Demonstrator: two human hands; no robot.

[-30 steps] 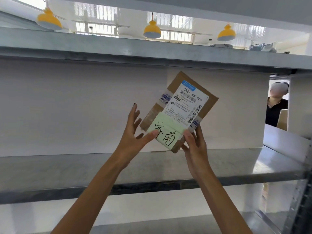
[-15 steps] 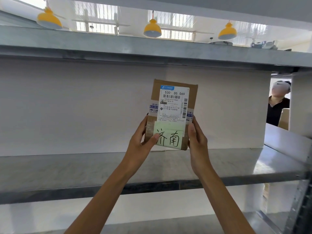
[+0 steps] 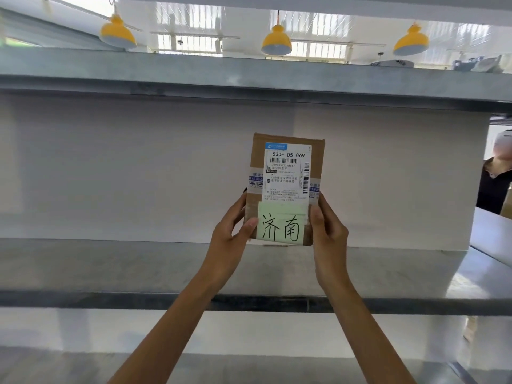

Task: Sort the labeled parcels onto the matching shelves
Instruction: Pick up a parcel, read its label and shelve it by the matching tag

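A small brown cardboard parcel (image 3: 286, 167) stands upright at the back of the middle metal shelf (image 3: 138, 267), against the white back wall. It bears a white shipping label reading 530-D5 069 and a pale green note (image 3: 281, 225) with two handwritten characters. My left hand (image 3: 231, 231) grips its lower left edge, thumb on the note. My right hand (image 3: 328, 231) holds its lower right edge. The parcel's bottom edge sits at or just above the shelf surface; contact is unclear.
An upper shelf (image 3: 249, 76) runs overhead, and a lower shelf (image 3: 249, 364) lies below. Yellow pendant lamps (image 3: 276, 41) hang beyond the rack. A person in dark clothes (image 3: 496, 181) stands at the right, past the shelf end.
The parcel went from tilted to upright, then moved lower and farther back toward the wall. Both hands stayed on its lower edges.
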